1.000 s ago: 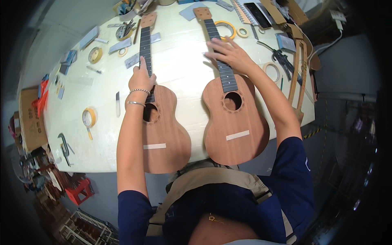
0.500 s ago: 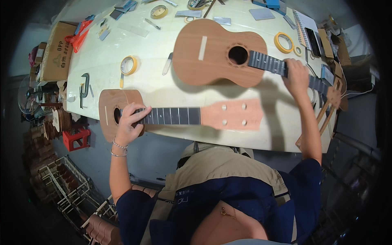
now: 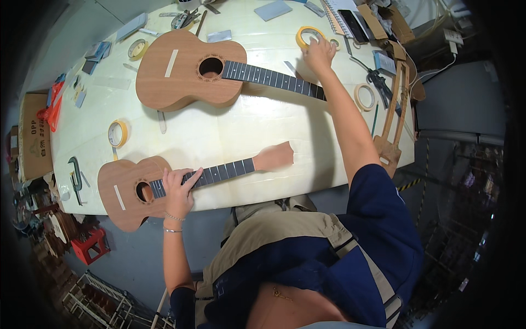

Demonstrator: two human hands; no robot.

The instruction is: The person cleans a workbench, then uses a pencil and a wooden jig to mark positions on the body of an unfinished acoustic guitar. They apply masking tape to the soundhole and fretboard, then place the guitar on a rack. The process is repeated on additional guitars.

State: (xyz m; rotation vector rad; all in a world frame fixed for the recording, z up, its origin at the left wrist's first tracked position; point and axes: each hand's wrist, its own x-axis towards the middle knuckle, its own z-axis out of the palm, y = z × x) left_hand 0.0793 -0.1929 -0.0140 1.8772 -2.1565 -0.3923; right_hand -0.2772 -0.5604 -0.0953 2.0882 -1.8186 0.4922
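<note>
Ukulele near the bench's front edge [image 3: 164, 189]: left hand [image 3: 178, 192] lies over its fretboard just beside the soundhole, fingers curled down onto the strings and neck, grip closed loosely around the neck rather than clamped. Body hangs partly off the bench edge [image 3: 230, 137] at lower left, headstock points right, toward the middle of the bench.

Second ukulele [image 3: 192, 74] lies further back, body left, neck running right. Right hand [image 3: 320, 52] sits at the far end of that neck, fingers bent and pressed down on the headstock area; headstock itself is hidden under the hand, so cannot tell how far the grip wraps it.

Yellow tape roll [image 3: 308, 36] touching or just behind the right hand. Another tape roll [image 3: 118, 133] between the two bodies. Clamp [image 3: 75, 172] at the left edge, orange tool [image 3: 52, 107] and cardboard box [image 3: 34, 137] beyond it.
</note>
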